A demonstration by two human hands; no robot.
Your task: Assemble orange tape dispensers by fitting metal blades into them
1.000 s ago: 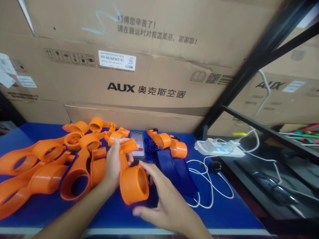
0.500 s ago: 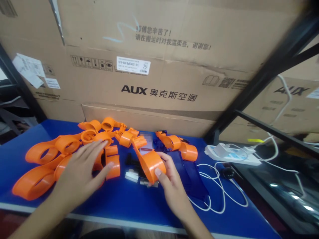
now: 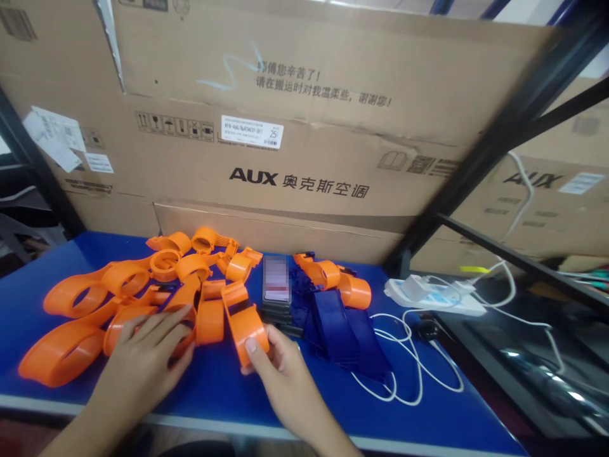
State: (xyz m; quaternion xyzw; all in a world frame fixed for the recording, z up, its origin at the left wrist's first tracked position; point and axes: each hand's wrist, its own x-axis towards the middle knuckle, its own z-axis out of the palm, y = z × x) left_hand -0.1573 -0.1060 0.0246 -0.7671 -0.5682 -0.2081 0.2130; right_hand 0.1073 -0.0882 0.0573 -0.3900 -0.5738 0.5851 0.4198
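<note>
My right hand (image 3: 280, 358) pinches an orange plastic tape dispenser (image 3: 248, 330) by its round hub, thumb on the outside. The dispenser's arm points up and away, beside another orange dispenser (image 3: 210, 317). My left hand (image 3: 155, 346) has its fingers curled over the ring of an orange dispenser (image 3: 186, 298) at the near side of the pile, and hides part of it. Several more orange dispensers (image 3: 78, 295) lie to the left and behind, rings and arms overlapping.
A phone (image 3: 276, 279) lies at mid-table, black pieces (image 3: 280, 314) in front of it. Dark blue plastic parts (image 3: 333, 324) and two orange dispensers (image 3: 354, 291) are to the right. Beyond are white cables (image 3: 423, 374), a power strip (image 3: 435, 297) and a large carton (image 3: 309, 152).
My right hand has brought its dispenser left and lower, beside the pile, uncovering the phone. My left hand has lowered slightly and curled its fingers onto a dispenser. The view has shifted a little.
</note>
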